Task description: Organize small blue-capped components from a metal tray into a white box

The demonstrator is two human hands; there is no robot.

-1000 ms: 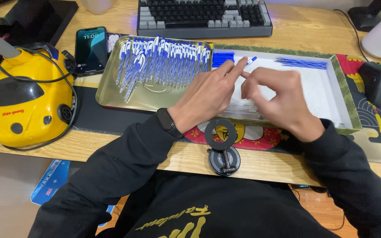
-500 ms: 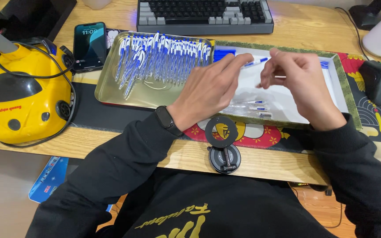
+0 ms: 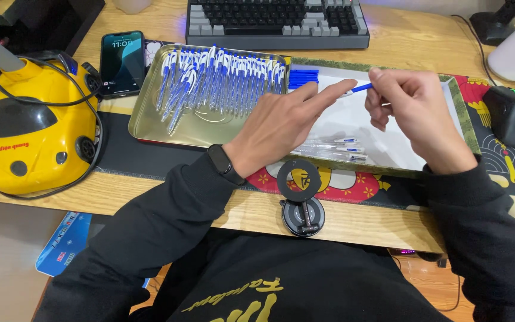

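My right hand (image 3: 415, 113) is raised over the white tray (image 3: 448, 89) and pinches a thin blue pen part (image 3: 362, 88) between thumb and fingers. My left hand (image 3: 287, 122) reaches across from the left, and its index finger and thumb meet the other end of the same part. Both hands hover just above the tray's white floor. A few clear pen barrels (image 3: 335, 146) lie in the tray below my left hand. A bundle of blue pen parts (image 3: 302, 77) lies at the tray's far left corner.
A gold metal tray (image 3: 150, 125) to the left holds several blue-and-white pens (image 3: 222, 80). A phone (image 3: 121, 62) and a yellow round device (image 3: 28, 128) with cables are further left. A keyboard (image 3: 278, 21) is behind, a mouse (image 3: 511, 116) is right, and a round black stand (image 3: 302, 203) is near the desk edge.
Both hands have lifted from the tray floor and shifted right. The right hand rose with the blue pen part, and the clear barrels below are now uncovered.
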